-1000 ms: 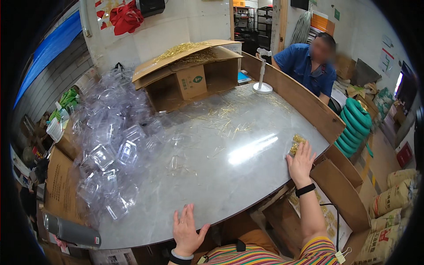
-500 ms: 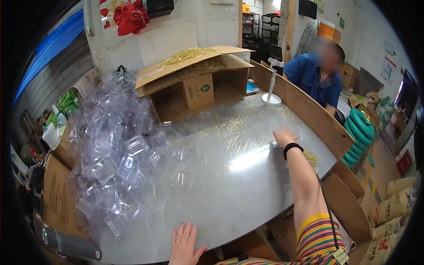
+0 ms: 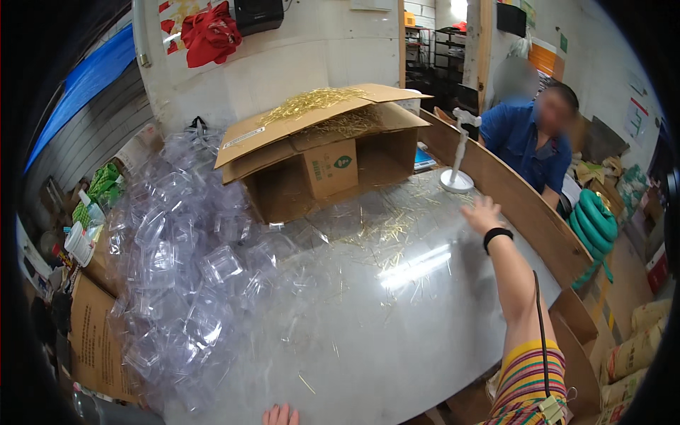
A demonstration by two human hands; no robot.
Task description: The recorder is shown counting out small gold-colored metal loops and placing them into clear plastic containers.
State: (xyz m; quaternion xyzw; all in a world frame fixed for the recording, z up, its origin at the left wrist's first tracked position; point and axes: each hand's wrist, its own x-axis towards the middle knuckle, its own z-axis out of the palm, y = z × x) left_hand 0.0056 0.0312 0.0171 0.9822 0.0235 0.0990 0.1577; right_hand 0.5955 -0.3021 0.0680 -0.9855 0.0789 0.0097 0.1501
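My right arm, in a striped sleeve and a black wristband, reaches across the grey table (image 3: 340, 375). At its end my right hand (image 3: 482, 215) is low over the tabletop, fingers spread, with nothing seen in it. It is nearest a white stand (image 3: 457, 180) with a round base. Thin gold strips (image 3: 386, 234), like twist ties, lie scattered left of this hand. Only the fingers of my left hand (image 3: 281, 415) show at the bottom edge, stretched out flat on the tabletop. One loose pair of gold strips (image 3: 307, 383) lies just beyond them.
A heap of clear plastic boxes (image 3: 170, 262) covers the left side. At the back stands an open cardboard box (image 3: 333, 170), gold strips (image 3: 312, 104) on its top. A wooden board (image 3: 524, 209) edges the right, with a person in blue (image 3: 524, 131) behind it. A grey bottle (image 3: 106, 411) lies lower left.
My right hand has moved farther across the table, toward the white stand. My left hand now shows only its fingers at the bottom edge. The whole view has shifted slightly.
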